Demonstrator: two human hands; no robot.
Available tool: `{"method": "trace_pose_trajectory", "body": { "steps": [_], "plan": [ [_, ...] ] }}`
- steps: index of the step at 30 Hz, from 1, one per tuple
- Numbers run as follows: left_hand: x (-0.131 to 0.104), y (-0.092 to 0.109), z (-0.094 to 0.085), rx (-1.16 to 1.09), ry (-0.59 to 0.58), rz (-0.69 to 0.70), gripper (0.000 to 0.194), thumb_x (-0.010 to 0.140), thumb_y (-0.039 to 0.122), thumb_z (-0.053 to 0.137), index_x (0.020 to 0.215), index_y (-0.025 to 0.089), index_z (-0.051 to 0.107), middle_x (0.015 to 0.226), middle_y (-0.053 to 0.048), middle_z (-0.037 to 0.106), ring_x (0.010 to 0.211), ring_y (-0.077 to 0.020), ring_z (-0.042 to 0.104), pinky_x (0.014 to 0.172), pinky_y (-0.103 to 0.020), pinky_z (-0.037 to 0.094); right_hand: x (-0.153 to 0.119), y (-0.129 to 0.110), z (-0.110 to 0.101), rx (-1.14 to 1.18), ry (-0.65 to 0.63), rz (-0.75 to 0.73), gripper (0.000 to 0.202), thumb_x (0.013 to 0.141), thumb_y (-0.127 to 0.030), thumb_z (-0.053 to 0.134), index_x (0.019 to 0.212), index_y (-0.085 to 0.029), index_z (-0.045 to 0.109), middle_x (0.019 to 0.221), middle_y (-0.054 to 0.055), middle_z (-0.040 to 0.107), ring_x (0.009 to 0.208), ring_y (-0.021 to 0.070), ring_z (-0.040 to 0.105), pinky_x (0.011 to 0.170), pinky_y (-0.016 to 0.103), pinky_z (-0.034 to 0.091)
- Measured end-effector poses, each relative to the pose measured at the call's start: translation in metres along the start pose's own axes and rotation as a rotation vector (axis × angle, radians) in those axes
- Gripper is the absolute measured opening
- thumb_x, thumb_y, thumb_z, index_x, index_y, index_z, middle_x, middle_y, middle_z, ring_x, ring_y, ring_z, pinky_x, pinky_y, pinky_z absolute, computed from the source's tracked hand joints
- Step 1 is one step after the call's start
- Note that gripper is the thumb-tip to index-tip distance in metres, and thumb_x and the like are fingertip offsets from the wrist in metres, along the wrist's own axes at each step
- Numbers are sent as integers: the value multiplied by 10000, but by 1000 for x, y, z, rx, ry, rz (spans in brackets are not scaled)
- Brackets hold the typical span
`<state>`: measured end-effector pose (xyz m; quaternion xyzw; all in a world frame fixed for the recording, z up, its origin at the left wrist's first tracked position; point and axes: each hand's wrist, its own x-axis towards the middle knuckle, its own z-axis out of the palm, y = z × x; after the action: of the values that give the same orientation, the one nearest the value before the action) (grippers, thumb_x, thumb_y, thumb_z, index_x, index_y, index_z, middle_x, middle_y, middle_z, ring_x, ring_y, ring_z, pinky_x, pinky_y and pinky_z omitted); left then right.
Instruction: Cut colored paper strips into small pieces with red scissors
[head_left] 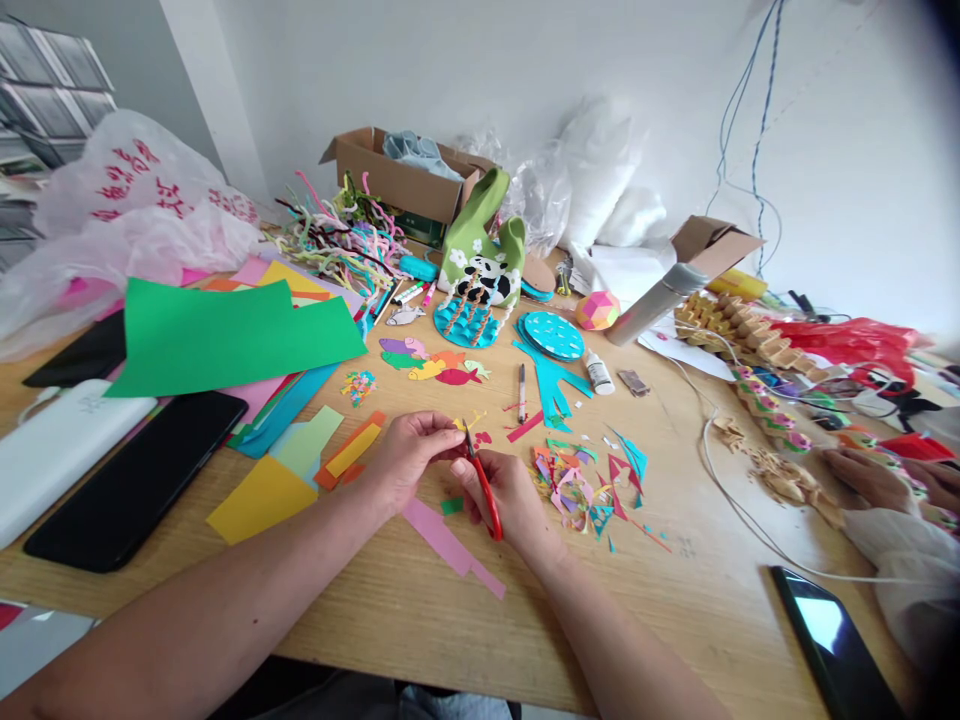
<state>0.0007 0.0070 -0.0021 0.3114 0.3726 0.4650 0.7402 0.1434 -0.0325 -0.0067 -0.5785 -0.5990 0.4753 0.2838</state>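
My right hand (506, 495) is closed round the red handles of a pair of scissors (487, 496), whose blades point up and away. Just to the left, the fingertips of my left hand (416, 450) are pinched together near the blade tips; whatever they hold is too small to make out. Beyond my hands lie several coloured paper fish (450, 367). Paper scraps (581, 480) are heaped right of my right hand. A pink paper strip (454, 540) and a small green piece (452, 506) lie on the table under my wrists.
Green card (225, 335), paper sheets and a black phone (142, 480) are at the left. Behind stand a panda bag (484, 265), a cardboard box (397, 175) and a grey bottle (656, 305). Another person's hands (870, 480), a cable and a phone (832, 640) are at the right.
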Motion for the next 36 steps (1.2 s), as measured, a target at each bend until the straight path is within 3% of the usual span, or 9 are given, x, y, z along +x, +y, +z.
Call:
{"method": "trace_pose_trajectory", "body": {
  "steps": [36],
  "plan": [
    [0, 2, -1, 10, -37, -23, 145, 589, 205, 735, 603, 138, 607, 659, -44, 672, 611, -141, 601, 598, -262, 447, -1, -4, 0, 12, -22, 25, 486, 779, -634, 587, 633, -183, 483, 440, -14, 533, 362, 112, 499, 353, 191, 306]
  ]
}}
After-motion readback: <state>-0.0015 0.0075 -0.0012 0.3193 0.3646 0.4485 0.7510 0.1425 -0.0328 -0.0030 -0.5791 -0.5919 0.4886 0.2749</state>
